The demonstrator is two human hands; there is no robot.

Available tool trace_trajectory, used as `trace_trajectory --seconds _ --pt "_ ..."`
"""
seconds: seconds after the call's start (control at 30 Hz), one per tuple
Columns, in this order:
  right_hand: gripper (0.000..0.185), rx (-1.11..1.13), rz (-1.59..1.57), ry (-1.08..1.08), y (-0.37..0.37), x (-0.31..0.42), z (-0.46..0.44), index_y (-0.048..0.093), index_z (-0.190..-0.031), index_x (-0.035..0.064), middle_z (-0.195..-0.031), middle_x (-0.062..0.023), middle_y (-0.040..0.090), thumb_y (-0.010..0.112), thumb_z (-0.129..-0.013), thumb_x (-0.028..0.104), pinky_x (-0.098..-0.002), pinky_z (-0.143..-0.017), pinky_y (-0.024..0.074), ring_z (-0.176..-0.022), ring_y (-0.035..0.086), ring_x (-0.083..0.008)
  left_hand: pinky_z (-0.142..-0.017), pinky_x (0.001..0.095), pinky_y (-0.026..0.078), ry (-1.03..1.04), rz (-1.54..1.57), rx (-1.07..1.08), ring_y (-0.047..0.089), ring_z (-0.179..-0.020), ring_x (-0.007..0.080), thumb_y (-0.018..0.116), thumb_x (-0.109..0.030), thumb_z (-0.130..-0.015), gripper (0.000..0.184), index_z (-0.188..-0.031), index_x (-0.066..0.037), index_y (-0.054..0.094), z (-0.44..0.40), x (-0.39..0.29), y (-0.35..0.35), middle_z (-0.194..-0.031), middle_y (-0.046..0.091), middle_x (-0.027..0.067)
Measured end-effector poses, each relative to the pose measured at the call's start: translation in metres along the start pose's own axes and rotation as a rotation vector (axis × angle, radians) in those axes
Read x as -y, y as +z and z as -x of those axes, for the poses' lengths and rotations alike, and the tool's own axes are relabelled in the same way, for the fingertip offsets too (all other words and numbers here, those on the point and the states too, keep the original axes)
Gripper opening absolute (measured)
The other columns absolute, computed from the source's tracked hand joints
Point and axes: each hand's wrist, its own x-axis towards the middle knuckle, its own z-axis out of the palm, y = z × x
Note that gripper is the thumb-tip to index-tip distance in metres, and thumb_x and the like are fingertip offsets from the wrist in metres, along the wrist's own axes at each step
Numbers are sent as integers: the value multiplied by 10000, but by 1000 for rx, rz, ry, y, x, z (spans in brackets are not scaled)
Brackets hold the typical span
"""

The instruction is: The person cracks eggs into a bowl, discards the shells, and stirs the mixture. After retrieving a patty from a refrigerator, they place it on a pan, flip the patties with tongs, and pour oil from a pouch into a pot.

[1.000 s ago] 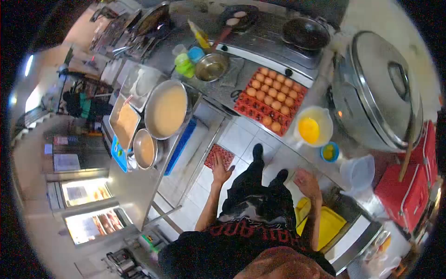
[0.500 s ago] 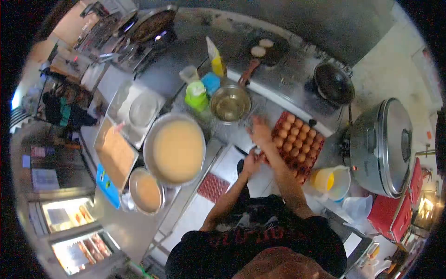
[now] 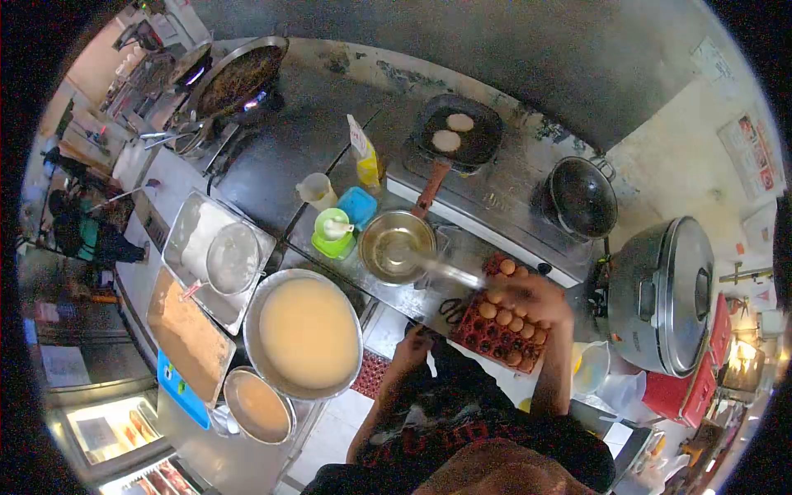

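Note:
My right hand [image 3: 540, 299] is closed round the handle of a metal ladle [image 3: 450, 271], above the egg tray [image 3: 487, 334]. The ladle's blurred head is over a metal pot [image 3: 398, 247] with liquid in it. Brown eggs [image 3: 513, 323] fill part of the red tray. My left hand [image 3: 415, 342] is near my body, left of the tray, its fingers curled; whether it holds anything is too small to tell. On the stove behind the pot, a square pan [image 3: 459, 136] holds two pale round pieces [image 3: 446, 141].
Left are a large bowl of pale batter [image 3: 305, 332], a smaller bowl [image 3: 258, 404], a tray of brown crumbs [image 3: 188, 334] and a tray with white powder [image 3: 198, 239]. A black wok [image 3: 582, 198] and a big cooker [image 3: 660, 297] stand right. A person [image 3: 91, 231] is far left.
My right hand has moved right and now holds the ladle over the pot. My left hand has drawn back toward my body. The view has tilted up toward the stove.

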Motion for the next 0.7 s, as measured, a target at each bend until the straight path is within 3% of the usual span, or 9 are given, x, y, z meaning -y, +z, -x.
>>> trace_trajectory --seconds 0.07,0.17,0.23,0.27,0.33,0.4,0.5,0.6,0.7 --pt "334 -94 -144 -37 -24 -28 -34 645 -1100 99 -832 -188 667 630 -843 311 -422 -703 489 -740 623 -363 -786 342 512 -37 62 11 664 -900 231 665 -225 -858 506 -1292 -62 462 2 -10 -2 -993 680 132" --pt "286 -430 183 -4 -47 -39 -108 659 -922 -13 -840 -245 639 642 -828 256 -406 -698 484 -768 634 -366 -805 318 499 20 38 34 653 -911 209 657 -203 -865 497 -1296 -46 464 -5 -29 -7 -978 678 113" --pt "331 -545 492 -97 -31 -118 -184 659 -920 -22 -786 -250 627 633 -835 297 -437 -703 480 -791 613 -404 -807 308 493 101 59 -10 643 -910 187 651 -192 -870 493 -1299 -33 467 -14 -20 -5 -961 675 98" --pt "345 -619 393 -126 -15 -152 -223 660 -925 -23 -775 -244 627 632 -833 308 -459 -688 479 -780 613 -403 -808 303 491 138 72 -37 638 -909 175 648 -187 -873 491 -1300 -27 468 -15 -15 -4 -953 673 90" --pt "353 -621 379 -82 -13 -161 -274 661 -929 -19 -759 -231 628 623 -831 318 -483 -667 481 -756 614 -405 -796 297 491 55 61 -85 634 -892 159 649 -183 -872 493 -1298 -11 469 -10 -21 -7 -956 671 87" --pt "344 -478 554 70 -11 -137 -308 663 -926 -8 -748 -218 631 608 -833 318 -488 -657 488 -728 614 -411 -765 291 501 -10 45 -121 636 -852 150 635 -160 -879 490 -1308 -2 461 -2 -25 -15 -977 670 94" --pt "311 -670 399 -218 -10 -119 -310 662 -901 25 -771 -199 641 592 -832 321 -501 -638 494 -718 614 -415 -730 292 511 -94 12 -210 636 -826 156 639 -167 -881 487 -1308 -10 467 18 -45 -23 -1000 671 103" --pt "296 -809 385 -225 -10 -115 -307 661 -878 33 -822 -202 649 594 -824 317 -487 -661 496 -756 619 -411 -702 286 514 -155 93 -238 640 -833 160 653 -196 -881 481 -1303 -33 486 27 -41 -26 -1014 672 119" --pt "296 -414 495 42 -20 -103 -289 662 -897 25 -853 -211 655 614 -812 303 -491 -673 496 -791 629 -406 -704 289 511 -165 93 -248 644 -841 164 657 -243 -879 498 -1306 -49 490 27 -25 -25 -1010 673 131"
